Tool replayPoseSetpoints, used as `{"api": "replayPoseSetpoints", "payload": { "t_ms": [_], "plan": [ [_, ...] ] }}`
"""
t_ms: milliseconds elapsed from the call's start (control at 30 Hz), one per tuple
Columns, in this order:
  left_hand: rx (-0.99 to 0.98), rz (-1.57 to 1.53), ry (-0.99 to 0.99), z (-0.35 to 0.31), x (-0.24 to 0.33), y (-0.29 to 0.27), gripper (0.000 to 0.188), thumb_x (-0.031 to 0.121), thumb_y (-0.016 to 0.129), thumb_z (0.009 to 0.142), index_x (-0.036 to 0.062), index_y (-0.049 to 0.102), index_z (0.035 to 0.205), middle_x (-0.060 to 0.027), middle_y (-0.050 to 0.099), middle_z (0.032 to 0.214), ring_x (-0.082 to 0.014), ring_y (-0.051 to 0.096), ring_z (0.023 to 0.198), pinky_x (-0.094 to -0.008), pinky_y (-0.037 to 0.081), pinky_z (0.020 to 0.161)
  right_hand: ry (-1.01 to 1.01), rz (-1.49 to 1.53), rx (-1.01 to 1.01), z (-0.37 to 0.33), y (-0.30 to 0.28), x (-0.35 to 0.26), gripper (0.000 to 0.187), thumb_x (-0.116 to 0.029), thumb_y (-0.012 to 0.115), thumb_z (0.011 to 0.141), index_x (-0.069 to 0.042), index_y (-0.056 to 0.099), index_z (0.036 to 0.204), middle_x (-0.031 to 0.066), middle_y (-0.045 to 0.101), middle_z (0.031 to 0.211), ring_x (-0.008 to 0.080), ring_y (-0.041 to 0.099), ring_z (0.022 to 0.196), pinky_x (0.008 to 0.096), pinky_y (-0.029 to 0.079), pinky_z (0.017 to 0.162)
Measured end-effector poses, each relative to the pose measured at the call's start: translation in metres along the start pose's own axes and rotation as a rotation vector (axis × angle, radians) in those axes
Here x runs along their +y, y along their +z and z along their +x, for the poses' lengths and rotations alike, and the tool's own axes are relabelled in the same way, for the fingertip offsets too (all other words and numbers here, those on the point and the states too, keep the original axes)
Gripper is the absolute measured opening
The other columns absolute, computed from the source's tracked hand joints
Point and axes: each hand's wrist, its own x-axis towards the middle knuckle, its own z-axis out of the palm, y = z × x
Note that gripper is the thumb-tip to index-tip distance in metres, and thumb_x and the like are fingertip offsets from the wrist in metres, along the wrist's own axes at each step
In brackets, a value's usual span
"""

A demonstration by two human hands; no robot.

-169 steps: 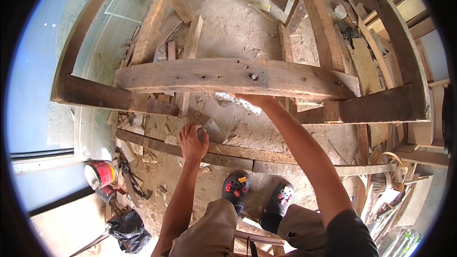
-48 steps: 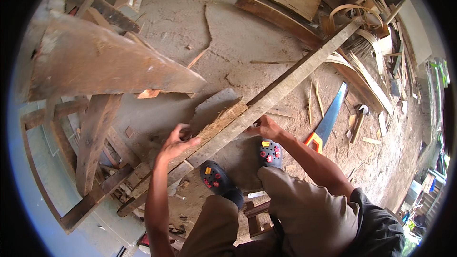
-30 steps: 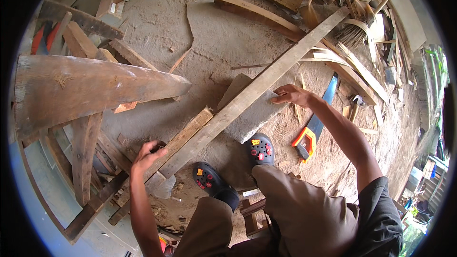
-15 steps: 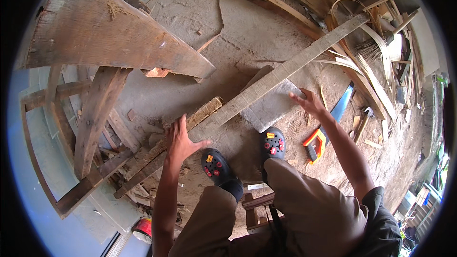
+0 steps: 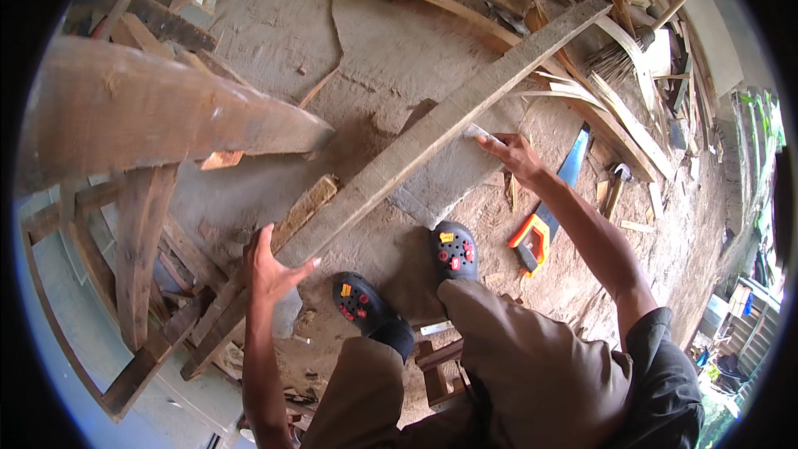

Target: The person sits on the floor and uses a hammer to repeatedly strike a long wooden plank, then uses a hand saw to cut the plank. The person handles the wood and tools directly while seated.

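A long wooden beam (image 5: 449, 125) slants from the upper right down to my left hand (image 5: 271, 270). That hand spans its lower end, fingers on the far side and thumb stretched along the near side. A short rough offcut (image 5: 306, 208) lies against the beam there. Under the beam's middle, in front of my right shoe, is a grey concrete block (image 5: 453, 179). My right hand (image 5: 517, 156) has its thumb and fingers closed on a pale corner beside the beam, which looks like the block's edge.
To the right lie a handsaw (image 5: 542, 224) with an orange handle and a hammer (image 5: 617, 187). Wood strips and a broom (image 5: 623, 58) crowd the upper right. A large plank on timber legs (image 5: 166, 108) fills the left. My dark clogs (image 5: 455, 249) stand close to the block.
The view has shifted, moving most things leftward. My right hand, open by the block before, has closed at its corner. My left hand stays at the beam's lower end.
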Motion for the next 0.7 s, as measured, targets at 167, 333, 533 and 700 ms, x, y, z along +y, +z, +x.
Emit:
{"api": "replayPoseSetpoints", "payload": {
  "t_ms": [167,333,533,700],
  "plan": [
    [-0.075,-0.063,-0.071,-0.007,0.034,-0.020,0.102,0.043,0.095,0.058,-0.0031,0.049,0.136,-0.0278,0.060,0.127,-0.0434,0.058,0.118,-0.0498,0.047,0.100,-0.118,0.256,0.162,0.013,-0.028,0.024,0.064,-0.053,0.069,0.094,0.007,0.070,0.118,0.0130,0.072,0.105,0.0221,0.066,0.099,0.0360,0.051,0.091],
    [-0.109,-0.090,-0.123,-0.007,0.030,0.002,0.105,0.045,0.095,0.059,-0.0031,0.047,0.138,-0.0284,0.059,0.129,-0.0432,0.057,0.121,-0.0500,0.046,0.102,0.035,-0.251,0.279,0.018,-0.048,0.012,0.044,-0.039,0.067,0.098,-0.003,0.067,0.122,0.0118,0.071,0.110,0.0237,0.067,0.104,0.0366,0.050,0.097],
    [-0.006,-0.072,-0.016,-0.011,-0.002,0.049,0.102,0.047,0.094,0.058,-0.0006,0.048,0.136,-0.0251,0.059,0.126,-0.0437,0.056,0.118,-0.0534,0.042,0.103,-0.360,-0.542,0.640,-0.013,-0.028,0.046,0.043,-0.020,0.072,0.091,-0.004,0.060,0.129,0.0217,0.062,0.122,0.0367,0.061,0.114,0.0444,0.049,0.099],
    [0.180,0.223,0.125,-0.022,0.014,0.062,0.097,0.051,0.091,0.059,0.0026,0.051,0.133,-0.0202,0.061,0.120,-0.0405,0.058,0.113,-0.0537,0.043,0.099,-0.294,-0.475,0.668,-0.046,-0.025,0.078,0.044,-0.017,0.073,0.089,-0.002,0.058,0.127,0.0220,0.060,0.121,0.0396,0.060,0.114,0.0462,0.047,0.100]
  ]
}}
